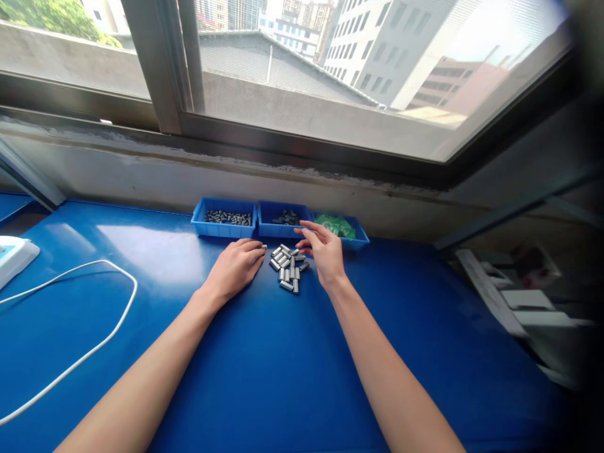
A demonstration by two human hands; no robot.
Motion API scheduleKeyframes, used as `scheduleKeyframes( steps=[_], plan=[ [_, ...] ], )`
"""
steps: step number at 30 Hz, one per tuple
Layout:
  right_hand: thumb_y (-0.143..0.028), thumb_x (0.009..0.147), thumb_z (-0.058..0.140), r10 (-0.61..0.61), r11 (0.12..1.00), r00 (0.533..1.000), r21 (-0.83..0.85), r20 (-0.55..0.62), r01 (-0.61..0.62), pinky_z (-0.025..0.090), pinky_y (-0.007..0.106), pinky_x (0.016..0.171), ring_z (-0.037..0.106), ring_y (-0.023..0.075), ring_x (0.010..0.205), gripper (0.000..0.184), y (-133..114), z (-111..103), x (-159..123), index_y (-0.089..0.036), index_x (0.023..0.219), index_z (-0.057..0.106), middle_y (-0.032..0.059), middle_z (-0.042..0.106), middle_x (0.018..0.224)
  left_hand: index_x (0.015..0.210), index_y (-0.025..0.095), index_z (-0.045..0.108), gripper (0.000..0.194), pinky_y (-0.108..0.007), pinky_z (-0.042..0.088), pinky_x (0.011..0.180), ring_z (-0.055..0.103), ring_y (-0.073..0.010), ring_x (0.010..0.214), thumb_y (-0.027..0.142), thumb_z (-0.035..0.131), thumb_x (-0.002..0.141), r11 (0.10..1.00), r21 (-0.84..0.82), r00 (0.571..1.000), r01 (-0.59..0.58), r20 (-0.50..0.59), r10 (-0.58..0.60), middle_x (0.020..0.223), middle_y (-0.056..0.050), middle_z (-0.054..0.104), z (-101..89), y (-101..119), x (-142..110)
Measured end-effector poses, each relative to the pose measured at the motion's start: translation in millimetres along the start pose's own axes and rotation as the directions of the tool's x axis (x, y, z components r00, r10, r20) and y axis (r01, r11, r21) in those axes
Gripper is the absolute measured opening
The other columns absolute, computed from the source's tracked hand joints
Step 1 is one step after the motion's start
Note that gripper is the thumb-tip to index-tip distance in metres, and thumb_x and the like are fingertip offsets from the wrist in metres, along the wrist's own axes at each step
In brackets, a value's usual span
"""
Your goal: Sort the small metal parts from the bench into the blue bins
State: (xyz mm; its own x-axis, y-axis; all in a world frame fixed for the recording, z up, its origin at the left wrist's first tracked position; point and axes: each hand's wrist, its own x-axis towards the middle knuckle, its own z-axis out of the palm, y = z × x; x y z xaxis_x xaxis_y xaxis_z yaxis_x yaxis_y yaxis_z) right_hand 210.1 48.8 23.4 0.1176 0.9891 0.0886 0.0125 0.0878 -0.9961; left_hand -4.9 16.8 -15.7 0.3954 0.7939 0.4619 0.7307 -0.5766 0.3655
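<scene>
On the blue table a loose pile of short silvery metal cylinders (285, 263) lies between my two hands. My left hand (236, 267) rests at the left of the pile, its fingers closed on a small metal cylinder (264, 246) whose end shows at the fingertips. Over the right side of the pile hovers my right hand (325, 251), fingers apart and curved, with nothing visible in them. Behind the hands stand a blue bin (221, 231) of small dark metal parts, a middle blue bin (278, 231) with dark pieces, and a third bin (362, 234) holding green plastic (335, 224).
A white cable (134, 292) loops across the left of the blue table (283, 377), near a white device (16, 255) at the edge. The wall and window frame (302, 148) rise behind the bins. White items (528, 302) stand beyond the table's right edge.
</scene>
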Motion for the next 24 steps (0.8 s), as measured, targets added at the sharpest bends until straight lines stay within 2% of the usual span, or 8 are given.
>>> scheduleKeyframes(
  steps=[4,8,10,12,16,19,21,24],
  plan=[
    [-0.039,0.084,0.065,-0.115,0.991,0.993,-0.066,0.016,0.116,0.050,0.024,0.053,0.058,0.0098,0.056,0.029,12.2,-8.5,-19.1,-0.017,0.102,0.072,0.0069,0.074,0.090,0.097,0.020,0.074,0.022,-0.037,0.054,0.089,0.069,-0.0233,0.097,0.024,0.052,0.097,0.995,-0.023,0.993,0.102,-0.065,-0.103,0.109,-0.009,0.073,-4.6,-1.8,-2.7],
    [-0.036,0.086,0.064,-0.192,0.976,0.981,-0.101,0.028,0.194,0.050,0.025,0.057,0.057,0.0102,0.056,0.025,16.4,-11.1,-28.7,-0.018,0.102,0.071,0.0051,0.073,0.087,0.095,0.020,0.069,0.013,-0.034,0.053,0.082,0.068,-0.0211,0.087,0.024,0.056,0.094,0.977,-0.145,0.983,0.155,-0.075,-0.167,0.094,-0.006,0.071,-8.2,1.2,-2.6],
    [-0.034,0.087,0.064,-0.198,0.973,0.979,-0.110,0.043,0.201,0.050,0.026,0.057,0.057,0.0106,0.056,0.022,14.9,-8.4,-31.3,-0.018,0.100,0.072,0.0045,0.072,0.085,0.096,0.021,0.067,0.010,-0.033,0.053,0.080,0.068,-0.0200,0.083,0.027,0.060,0.092,0.942,-0.272,0.970,0.197,-0.087,-0.228,0.090,-0.004,0.072,-9.4,4.2,-1.7],
    [-0.034,0.087,0.063,-0.180,0.974,0.982,-0.125,0.063,0.187,0.050,0.025,0.057,0.057,0.0112,0.057,0.021,13.4,-5.0,-34.0,-0.018,0.099,0.072,0.0042,0.072,0.083,0.100,0.021,0.066,0.016,-0.032,0.055,0.080,0.070,-0.0196,0.082,0.033,0.065,0.090,0.839,-0.475,0.936,0.265,-0.084,-0.343,0.089,-0.004,0.073,-11.0,7.3,-1.0],
    [-0.035,0.088,0.063,-0.161,0.973,0.977,-0.145,0.139,0.181,0.050,0.025,0.057,0.058,0.0117,0.059,0.023,11.2,-0.4,-39.8,-0.019,0.102,0.072,0.0035,0.071,0.083,0.108,0.019,0.066,0.039,-0.032,0.057,0.081,0.072,-0.0218,0.088,0.043,0.078,0.079,0.515,-0.781,0.844,0.352,0.027,-0.535,0.093,-0.007,0.075,-15.4,11.7,-1.3],
    [-0.037,0.088,0.065,-0.151,0.975,0.966,-0.127,0.210,0.180,0.050,0.024,0.056,0.058,0.0113,0.059,0.026,7.3,1.7,-44.3,-0.020,0.105,0.072,0.0029,0.071,0.082,0.110,0.018,0.066,0.049,-0.032,0.057,0.085,0.071,-0.0203,0.090,0.042,0.085,0.072,0.323,-0.888,0.796,0.328,0.076,-0.600,0.094,-0.007,0.075,-18.2,16.8,-1.6],
    [-0.040,0.087,0.067,-0.109,0.988,0.957,-0.080,0.268,0.135,0.049,0.023,0.054,0.058,0.0107,0.057,0.030,3.7,4.0,-46.9,-0.020,0.109,0.071,0.0028,0.072,0.082,0.110,0.018,0.065,0.052,-0.033,0.057,0.088,0.071,-0.0188,0.089,0.041,0.087,0.069,0.205,-0.929,0.768,0.308,0.116,-0.629,0.093,-0.007,0.075,-18.9,22.5,-0.8],
    [-0.043,0.085,0.070,-0.032,0.999,0.936,0.016,0.351,0.028,0.044,0.022,0.047,0.054,0.0090,0.050,0.035,-0.1,9.4,-49.7,-0.020,0.112,0.069,0.0025,0.073,0.080,0.105,0.017,0.065,0.049,-0.034,0.056,0.092,0.071,-0.0176,0.091,0.038,0.088,0.067,0.094,-0.956,0.750,0.277,0.154,-0.643,0.092,-0.005,0.074,-18.3,31.4,1.2]
  ],
)
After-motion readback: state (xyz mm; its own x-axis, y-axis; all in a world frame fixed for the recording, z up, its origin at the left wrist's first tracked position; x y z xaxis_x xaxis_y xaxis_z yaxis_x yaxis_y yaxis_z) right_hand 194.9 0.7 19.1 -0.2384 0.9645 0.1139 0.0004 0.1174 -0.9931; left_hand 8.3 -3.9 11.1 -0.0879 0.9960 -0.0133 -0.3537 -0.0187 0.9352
